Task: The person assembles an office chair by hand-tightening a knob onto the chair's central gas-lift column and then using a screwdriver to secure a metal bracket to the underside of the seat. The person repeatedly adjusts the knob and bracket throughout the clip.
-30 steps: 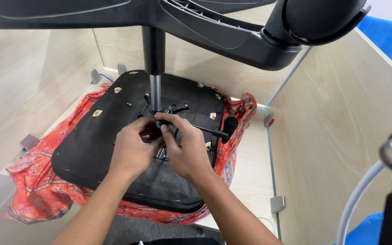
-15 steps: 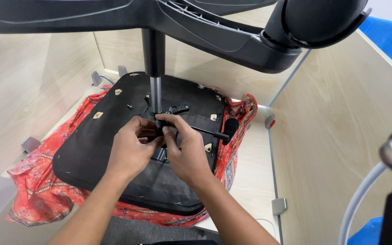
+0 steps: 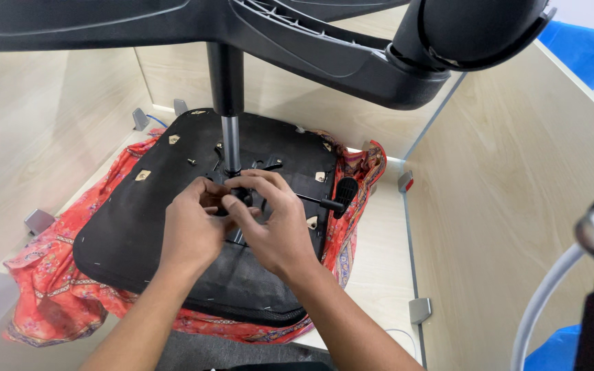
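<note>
— Pale wooden panels wall this bench in on three sides, so where exactly is the piece you're working on?

— Centre of the frame. An upturned office chair seat [image 3: 152,233] lies underside-up on a red patterned cloth [image 3: 42,302], and the metal mechanism plate [image 3: 252,192] bolted to it sits right under my hands. The gas lift column [image 3: 227,103] rises from it to the black star base [image 3: 324,48] across the top of the frame.

— What are your fingers doing?

— My left hand [image 3: 190,230] has its fingers curled and pressed onto the plate just below the column. My right hand [image 3: 276,227] pinches a small dark part [image 3: 238,197] at the same spot between thumb and forefinger; I cannot tell what it is.

— How will it handle?

— I judge the seat heavy and top-loaded with that base overhead, stiff at the plate, softer at the padded edges. The cloth could slide on the smooth bench. The small part looks easy to drop, so a fingertip pinch suits it; the column is the firm place to steady the whole thing. The black lever [image 3: 321,203] pokes right, toward the paddle handle [image 3: 345,192].
</note>
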